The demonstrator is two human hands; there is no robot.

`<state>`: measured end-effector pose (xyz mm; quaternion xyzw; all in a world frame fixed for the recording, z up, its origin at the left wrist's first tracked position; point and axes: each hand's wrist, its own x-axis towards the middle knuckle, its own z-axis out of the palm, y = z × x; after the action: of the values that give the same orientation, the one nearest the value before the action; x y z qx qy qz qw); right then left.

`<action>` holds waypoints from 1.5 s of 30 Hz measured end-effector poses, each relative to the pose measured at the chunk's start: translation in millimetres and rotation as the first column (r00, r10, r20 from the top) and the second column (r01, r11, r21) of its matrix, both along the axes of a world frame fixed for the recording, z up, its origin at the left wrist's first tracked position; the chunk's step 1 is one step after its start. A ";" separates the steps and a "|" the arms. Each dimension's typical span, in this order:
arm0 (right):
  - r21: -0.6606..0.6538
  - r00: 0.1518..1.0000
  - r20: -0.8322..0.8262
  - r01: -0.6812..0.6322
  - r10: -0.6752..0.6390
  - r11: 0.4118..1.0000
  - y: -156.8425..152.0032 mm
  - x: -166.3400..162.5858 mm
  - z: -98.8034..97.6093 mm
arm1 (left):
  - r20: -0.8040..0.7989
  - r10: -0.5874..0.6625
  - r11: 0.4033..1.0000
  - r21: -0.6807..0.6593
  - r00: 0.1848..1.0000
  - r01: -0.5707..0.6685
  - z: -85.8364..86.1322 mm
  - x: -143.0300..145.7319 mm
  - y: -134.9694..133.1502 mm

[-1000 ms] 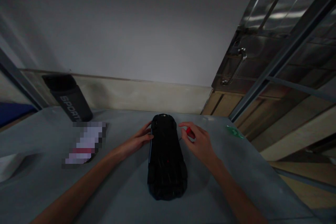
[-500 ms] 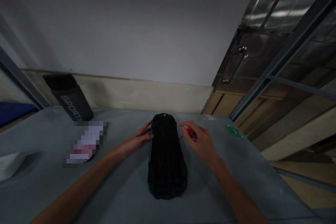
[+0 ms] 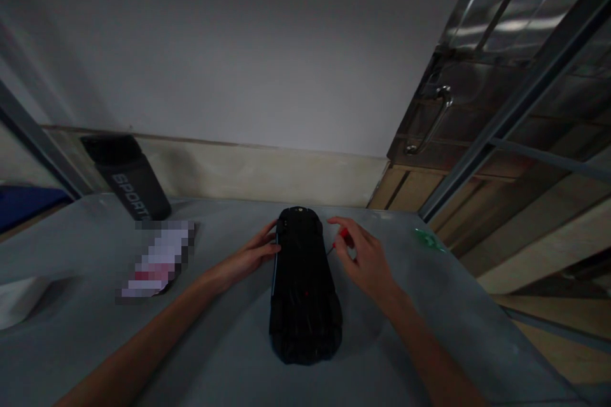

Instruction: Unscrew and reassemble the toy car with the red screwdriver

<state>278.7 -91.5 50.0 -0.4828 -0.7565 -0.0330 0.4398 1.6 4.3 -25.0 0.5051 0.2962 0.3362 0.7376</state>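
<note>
A black toy car (image 3: 305,286) lies upside down on the grey table, its dark underside facing up. My left hand (image 3: 255,251) grips its left edge near the far end, thumb and fingers against the side. Beside the car's right edge, my right hand (image 3: 363,257) is closed around a small screwdriver (image 3: 344,233) with a red handle. The thin shaft points down and left toward the car's right side. Whether its tip touches the car I cannot tell.
A dark bottle marked SPORT (image 3: 131,181) stands at the back left, with a blurred-out flat item (image 3: 162,261) in front. A white object (image 3: 21,299) sits at the left edge. Green plastic (image 3: 429,240) lies at the right. A wall (image 3: 267,172) borders the table's back.
My right hand's fingers have opened slightly around the screwdriver, and more of its red handle and shaft shows. My left hand and the car stay in place.
</note>
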 end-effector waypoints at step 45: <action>-0.211 0.890 0.408 -0.123 0.202 0.970 20.7 -79.9 50.7 | 0.069 -0.009 0.998 0.064 0.998 0.004 0.8 8.8 -2.6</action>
<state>198.8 -70.8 100.7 -0.4362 -0.8720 -0.0325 0.2199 10.4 1.7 -24.2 0.5173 0.2582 0.3602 0.7321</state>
